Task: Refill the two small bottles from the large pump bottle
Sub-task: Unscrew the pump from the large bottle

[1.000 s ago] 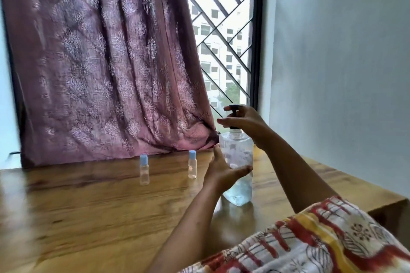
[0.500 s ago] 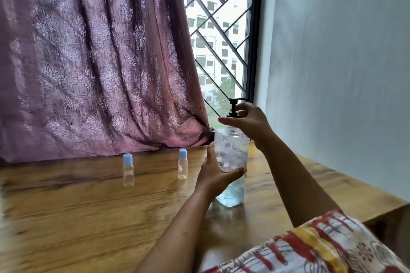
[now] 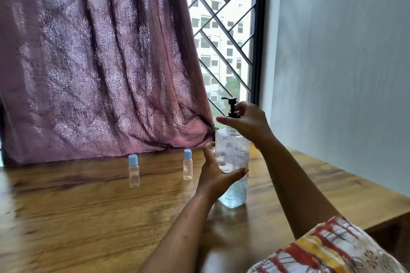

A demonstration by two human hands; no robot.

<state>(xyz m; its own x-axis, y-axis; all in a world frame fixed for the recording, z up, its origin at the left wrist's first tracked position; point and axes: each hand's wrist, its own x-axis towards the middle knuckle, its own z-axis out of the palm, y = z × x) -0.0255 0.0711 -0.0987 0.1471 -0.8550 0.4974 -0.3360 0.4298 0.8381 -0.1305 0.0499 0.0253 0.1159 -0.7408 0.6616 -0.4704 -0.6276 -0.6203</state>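
Observation:
The large clear pump bottle (image 3: 234, 153) stands on the wooden table (image 3: 88, 217), with liquid in its lower part and a black pump head on top. My left hand (image 3: 218, 176) wraps around its body from the left. My right hand (image 3: 246, 121) grips the black pump collar at the neck. Two small clear bottles with blue caps stand upright to the left: one (image 3: 134, 170) farther left, the other (image 3: 187, 164) close to my left hand. Both small bottles look empty.
A mauve patterned curtain (image 3: 99, 62) hangs behind the table and brushes its back edge. A barred window (image 3: 221, 40) lies behind the pump bottle. A grey wall (image 3: 343, 62) runs along the table's right side.
The view has shifted, so everything sits lower and more to the left. My right hand has moved from over the pump top down to its collar, and the pump head now shows.

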